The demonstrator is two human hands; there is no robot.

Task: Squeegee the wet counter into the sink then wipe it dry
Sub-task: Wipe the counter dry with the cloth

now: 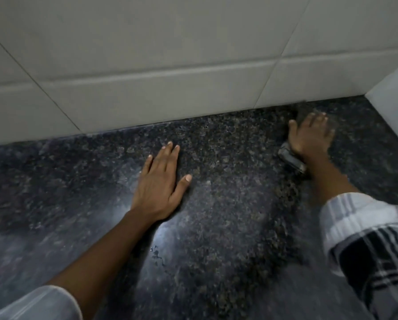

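A dark speckled granite counter [216, 204] fills the lower part of the head view. My left hand [161, 181] lies flat on it near the middle, fingers spread, holding nothing. My right hand [308, 135] presses down on a squeegee [292, 158] at the back right, close to the wall; its greyish end sticks out below my palm and its far end is blurred near the wall. A few water drops [157, 252] shine on the counter by my left forearm. The sink is not in view.
A white tiled wall [170, 65] runs along the back of the counter. A white surface [396, 105] closes off the counter at the right. My plaid sleeve [373, 245] covers the lower right.
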